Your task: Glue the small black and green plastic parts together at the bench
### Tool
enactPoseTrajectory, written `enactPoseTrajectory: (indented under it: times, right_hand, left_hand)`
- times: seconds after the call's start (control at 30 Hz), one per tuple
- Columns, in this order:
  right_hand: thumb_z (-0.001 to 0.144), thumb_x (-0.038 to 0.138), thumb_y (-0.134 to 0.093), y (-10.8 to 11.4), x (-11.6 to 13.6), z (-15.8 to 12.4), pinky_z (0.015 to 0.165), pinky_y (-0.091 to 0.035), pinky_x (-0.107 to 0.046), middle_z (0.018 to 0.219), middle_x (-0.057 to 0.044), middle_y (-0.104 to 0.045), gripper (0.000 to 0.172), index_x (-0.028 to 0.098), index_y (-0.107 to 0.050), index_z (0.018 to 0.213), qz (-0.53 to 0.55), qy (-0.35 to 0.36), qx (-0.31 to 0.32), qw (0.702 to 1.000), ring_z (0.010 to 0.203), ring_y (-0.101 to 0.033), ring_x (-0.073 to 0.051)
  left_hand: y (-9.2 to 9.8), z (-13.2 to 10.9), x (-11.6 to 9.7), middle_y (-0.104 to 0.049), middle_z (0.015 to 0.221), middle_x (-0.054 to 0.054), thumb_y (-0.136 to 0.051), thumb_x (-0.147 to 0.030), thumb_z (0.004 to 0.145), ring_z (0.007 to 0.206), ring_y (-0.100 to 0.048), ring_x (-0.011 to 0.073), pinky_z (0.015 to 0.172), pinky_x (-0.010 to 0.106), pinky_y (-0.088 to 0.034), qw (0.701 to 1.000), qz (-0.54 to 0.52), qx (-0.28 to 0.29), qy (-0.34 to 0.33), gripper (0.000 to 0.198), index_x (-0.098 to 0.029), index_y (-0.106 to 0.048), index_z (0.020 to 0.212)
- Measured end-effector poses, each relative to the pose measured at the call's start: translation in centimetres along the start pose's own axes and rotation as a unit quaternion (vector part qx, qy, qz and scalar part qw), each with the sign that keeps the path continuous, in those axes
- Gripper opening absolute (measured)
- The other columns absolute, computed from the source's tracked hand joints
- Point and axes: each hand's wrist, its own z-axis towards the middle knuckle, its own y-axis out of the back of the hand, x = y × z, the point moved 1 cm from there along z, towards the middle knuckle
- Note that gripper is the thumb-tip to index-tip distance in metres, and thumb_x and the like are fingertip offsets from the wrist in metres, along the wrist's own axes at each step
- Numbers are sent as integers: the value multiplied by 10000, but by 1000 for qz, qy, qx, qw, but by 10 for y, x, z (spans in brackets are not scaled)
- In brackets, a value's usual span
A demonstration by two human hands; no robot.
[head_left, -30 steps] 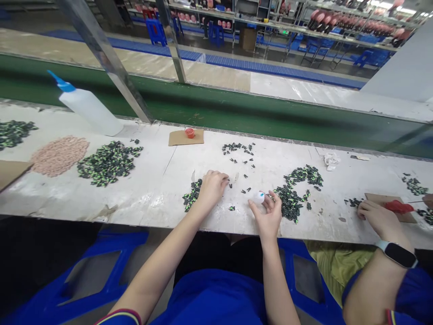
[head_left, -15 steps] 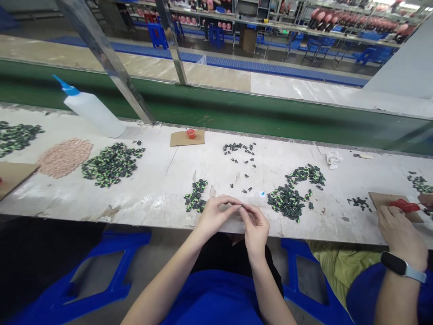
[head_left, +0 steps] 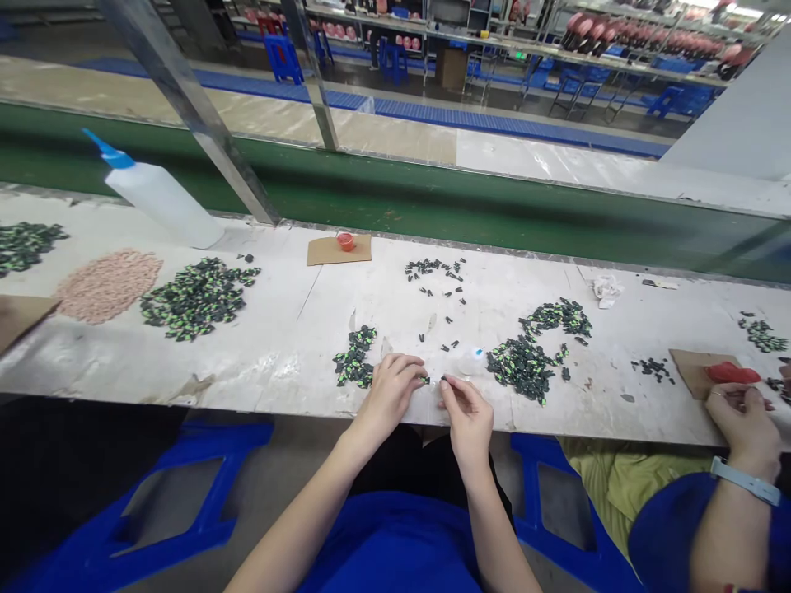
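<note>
Over the front part of the worktable, my left hand is closed, with a small black-and-green piece at its fingertips. My right hand, a short gap away, pinches a tiny dark piece between thumb and finger; its exact kind is too small to tell. Left of my left hand lies a small heap of black-and-green pieces. A bigger heap of similar pieces is on the right of my right hand. Loose little black pieces are scattered farther back.
A white bottle with a blue nozzle leans at the back left, near a metal post. A red cup sits on cardboard. Pink pieces are heaped left. At right, a co-worker's hand is beside a red object.
My hands were together at the fingertips and are now slightly apart, each with a small piece. The co-worker's hand at the right has shifted, and the red object lies on the cardboard.
</note>
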Motion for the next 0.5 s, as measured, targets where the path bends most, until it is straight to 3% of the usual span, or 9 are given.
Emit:
enactPoseTrajectory:
  times: [0.2, 0.33, 0.5]
  right_hand:
    - [848, 326, -619, 3, 4, 0, 747, -577, -327, 919, -82, -715, 227, 208, -750, 992, -86, 95, 62, 990, 864, -676, -208]
    - [800, 310, -667, 5, 2, 2, 672, -582, -313, 843, -69, -739, 198, 192, -758, 931, -84, 65, 61, 992, 740, -692, -197]
    - [774, 289, -688, 6, 4, 4, 746, -597, -333, 886, -55, -763, 140, 214, -773, 856, -30, 33, 87, 995, 821, -717, -215]
  left_hand:
    - [10, 1, -5, -698, 892, 46, -522, -144, 901, 854, -632, 192, 774, 320, -510, 995, -94, 12, -9, 134, -202, -639, 936]
    - [15, 2, -10, -691, 877, 43, -494, -141, 913, 855, -626, 186, 779, 309, -512, 992, -115, 27, -35, 151, -199, -633, 927]
    - [19, 3, -13, -670, 866, 47, -481, -143, 918, 850, -619, 180, 760, 297, -514, 988, -137, 48, -54, 169, -201, -638, 936]
